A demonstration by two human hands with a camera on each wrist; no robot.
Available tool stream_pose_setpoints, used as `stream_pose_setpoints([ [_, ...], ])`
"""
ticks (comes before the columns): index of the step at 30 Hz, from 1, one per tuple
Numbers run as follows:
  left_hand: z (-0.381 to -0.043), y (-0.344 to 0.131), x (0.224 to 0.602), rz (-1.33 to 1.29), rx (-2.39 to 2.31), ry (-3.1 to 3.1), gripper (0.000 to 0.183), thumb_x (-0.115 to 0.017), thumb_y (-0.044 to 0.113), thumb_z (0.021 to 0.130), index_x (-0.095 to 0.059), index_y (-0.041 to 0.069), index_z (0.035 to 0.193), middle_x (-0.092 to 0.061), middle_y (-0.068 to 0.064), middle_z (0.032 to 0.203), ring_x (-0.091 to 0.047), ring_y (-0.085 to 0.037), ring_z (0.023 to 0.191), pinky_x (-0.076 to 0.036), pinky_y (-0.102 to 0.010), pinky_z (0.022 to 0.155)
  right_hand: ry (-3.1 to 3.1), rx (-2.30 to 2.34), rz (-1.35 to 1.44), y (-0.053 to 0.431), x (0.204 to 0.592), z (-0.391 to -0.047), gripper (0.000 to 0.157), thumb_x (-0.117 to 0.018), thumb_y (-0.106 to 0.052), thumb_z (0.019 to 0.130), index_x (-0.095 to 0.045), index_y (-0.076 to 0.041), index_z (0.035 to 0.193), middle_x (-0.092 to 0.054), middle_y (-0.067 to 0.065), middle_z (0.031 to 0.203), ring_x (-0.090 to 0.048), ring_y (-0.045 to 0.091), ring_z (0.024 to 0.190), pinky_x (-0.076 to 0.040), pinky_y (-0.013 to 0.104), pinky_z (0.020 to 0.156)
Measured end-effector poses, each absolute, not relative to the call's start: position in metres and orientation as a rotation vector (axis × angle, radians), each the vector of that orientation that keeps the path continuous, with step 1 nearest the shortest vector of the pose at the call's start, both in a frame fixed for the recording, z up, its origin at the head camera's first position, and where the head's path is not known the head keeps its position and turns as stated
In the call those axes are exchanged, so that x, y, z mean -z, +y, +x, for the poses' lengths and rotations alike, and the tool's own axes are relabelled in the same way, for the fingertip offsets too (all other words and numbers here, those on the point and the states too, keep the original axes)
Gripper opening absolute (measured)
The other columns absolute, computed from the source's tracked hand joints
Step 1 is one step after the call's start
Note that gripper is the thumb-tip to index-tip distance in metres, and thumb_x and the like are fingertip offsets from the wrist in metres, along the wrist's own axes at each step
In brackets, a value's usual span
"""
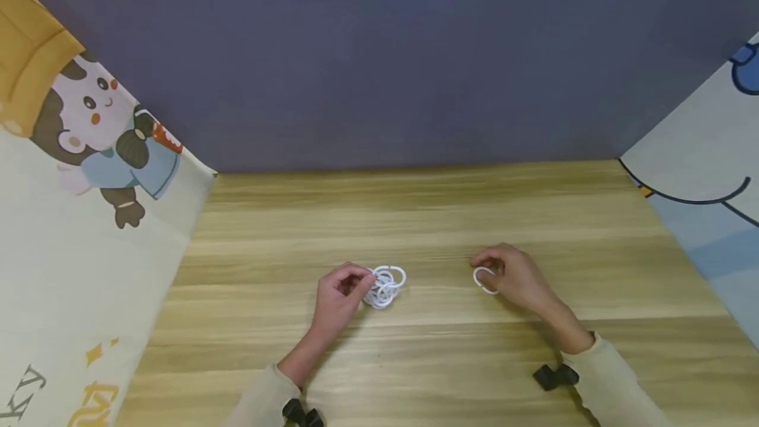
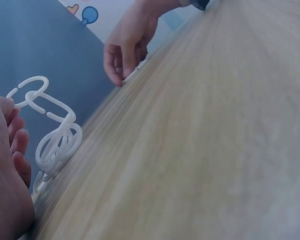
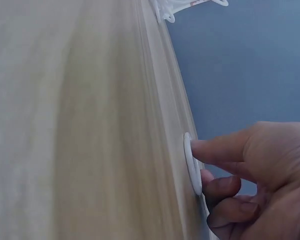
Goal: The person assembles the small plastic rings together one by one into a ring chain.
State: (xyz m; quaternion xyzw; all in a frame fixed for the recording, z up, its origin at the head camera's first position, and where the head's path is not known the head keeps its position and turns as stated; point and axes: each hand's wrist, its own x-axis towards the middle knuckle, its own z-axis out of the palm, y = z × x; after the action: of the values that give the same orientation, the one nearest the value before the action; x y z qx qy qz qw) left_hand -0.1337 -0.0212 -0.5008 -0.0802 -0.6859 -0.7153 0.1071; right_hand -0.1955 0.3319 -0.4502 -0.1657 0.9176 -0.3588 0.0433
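My left hand pinches one white plastic C-shaped ring between thumb and fingertips. That ring is linked to several more, which form a small bunch of rings. In the left wrist view, the linked rings hang from the fingertips, and the lower ones reach the tabletop. To the right, my right hand holds a single white C-shaped ring at the table surface. Up close in the right wrist view, thumb and curled fingers are against this ring, which lies nearly flat.
Both hands work over a wood-grain table. A dark blue-grey panel rises behind it. Printed cartoon panels stand at the left and the right. Black wrist mounts sit at the sleeves.
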Motion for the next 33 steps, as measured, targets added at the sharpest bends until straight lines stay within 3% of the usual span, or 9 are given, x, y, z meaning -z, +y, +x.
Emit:
stream_pose_setpoints([
  [7, -0.136, -0.017, 0.500, -0.235, 2.116, -2.013, 0.011, -0.079, -0.002, 0.098, -0.074, -0.012, 0.098, -0.073, 0.009, 0.090, -0.063, -0.005, 0.077, -0.051, -0.017, 0.068, 2.863, 0.958, -0.526, 0.335, 0.451, -0.199, 0.012, -0.087, -0.005, 0.094, -0.078, -0.012, 0.092, -0.067, 0.002, 0.093, -0.055, 0.013, 0.078, -0.047, 0.028, 0.068],
  [17, -0.140, -0.012, 0.501, -0.286, 2.098, -1.993, 0.015, -0.080, -0.002, 0.098, -0.072, -0.014, 0.097, -0.074, 0.006, 0.090, -0.063, -0.004, 0.076, -0.051, -0.016, 0.066, 2.820, 1.174, -0.488, 0.318, 0.439, -0.197, 0.007, -0.081, -0.005, 0.102, -0.074, -0.006, 0.103, -0.071, 0.000, 0.087, -0.061, 0.008, 0.073, -0.050, 0.023, 0.063],
  [26, -0.133, -0.014, 0.501, -0.292, 2.121, -2.027, 0.005, -0.079, -0.008, 0.094, -0.075, -0.009, 0.099, -0.073, 0.009, 0.090, -0.062, -0.004, 0.076, -0.051, -0.016, 0.066, 2.413, 1.669, -0.387, 0.276, 0.425, -0.177, 0.009, -0.076, 0.001, 0.103, -0.073, 0.008, 0.108, -0.071, 0.026, 0.090, -0.064, 0.012, 0.062, -0.053, 0.024, 0.053],
  [33, -0.133, -0.014, 0.501, -0.306, 2.121, -2.036, 0.005, -0.078, -0.010, 0.094, -0.077, -0.007, 0.098, -0.072, 0.009, 0.090, -0.059, -0.004, 0.075, -0.048, -0.015, 0.064, 2.298, 1.776, -0.339, 0.251, 0.416, -0.175, 0.010, -0.072, 0.003, 0.104, -0.071, 0.013, 0.107, -0.069, 0.028, 0.088, -0.061, 0.011, 0.061, -0.051, 0.024, 0.051],
])
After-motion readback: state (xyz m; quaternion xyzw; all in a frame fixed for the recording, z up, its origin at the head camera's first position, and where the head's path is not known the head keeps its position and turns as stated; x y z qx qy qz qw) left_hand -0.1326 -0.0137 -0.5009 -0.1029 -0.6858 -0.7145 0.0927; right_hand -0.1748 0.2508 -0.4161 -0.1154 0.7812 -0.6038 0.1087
